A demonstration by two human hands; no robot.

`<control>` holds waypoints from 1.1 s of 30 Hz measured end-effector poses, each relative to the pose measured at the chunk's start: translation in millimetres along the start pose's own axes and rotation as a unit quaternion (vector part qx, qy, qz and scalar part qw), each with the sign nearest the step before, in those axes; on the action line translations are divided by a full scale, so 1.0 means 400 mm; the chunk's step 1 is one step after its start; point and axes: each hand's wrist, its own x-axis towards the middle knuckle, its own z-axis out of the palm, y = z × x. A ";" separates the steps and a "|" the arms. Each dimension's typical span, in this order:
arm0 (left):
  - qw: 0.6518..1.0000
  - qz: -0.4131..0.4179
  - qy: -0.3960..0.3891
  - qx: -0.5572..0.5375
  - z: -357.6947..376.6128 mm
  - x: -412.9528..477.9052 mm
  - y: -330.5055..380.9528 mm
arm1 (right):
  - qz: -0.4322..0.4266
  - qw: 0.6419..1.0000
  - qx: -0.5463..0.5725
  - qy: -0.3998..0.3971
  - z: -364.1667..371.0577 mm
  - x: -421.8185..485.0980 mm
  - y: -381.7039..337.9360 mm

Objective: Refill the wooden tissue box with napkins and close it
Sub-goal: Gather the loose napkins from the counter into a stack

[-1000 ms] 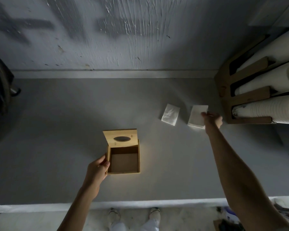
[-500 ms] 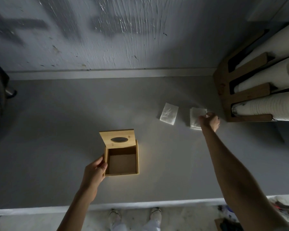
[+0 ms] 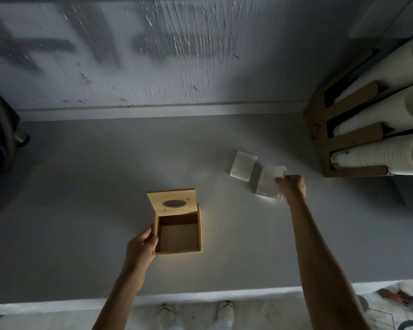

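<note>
The box (image 3: 178,238) sits near the counter's (image 3: 81,186) front edge, its lid (image 3: 172,202) tipped up at the far side, so the empty inside lies ready for filling. Our left hand (image 3: 141,246) steadies it, thumb and fingers curled on the left wall. Our right hand (image 3: 292,185), well apart from the left, clamps the edge of a napkin pack (image 3: 267,184), which seems raised over its shadow. A second pack (image 3: 242,165) lies just beside it.

Dim grey light, a warm glow around the wooden tissue box (image 3: 178,236). Edges bend with wide-angle distortion; the right hand (image 3: 293,185) and napkins (image 3: 267,183) are blurred.
</note>
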 end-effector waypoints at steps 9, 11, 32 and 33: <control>1.000 -0.007 -0.009 -0.008 -0.006 -0.009 0.004 | 0.015 0.981 0.190 -0.045 0.114 -0.032 -0.143; 1.000 -0.005 -0.012 -0.006 -0.007 -0.011 0.006 | 0.011 0.991 0.133 -0.022 0.135 -0.046 -0.157; 1.000 -0.004 -0.023 0.005 -0.013 -0.012 0.008 | -0.015 0.998 0.064 0.000 0.188 -0.129 -0.180; 1.000 -0.004 -0.022 0.005 -0.012 -0.012 0.009 | -0.018 0.998 0.064 0.007 0.188 -0.132 -0.180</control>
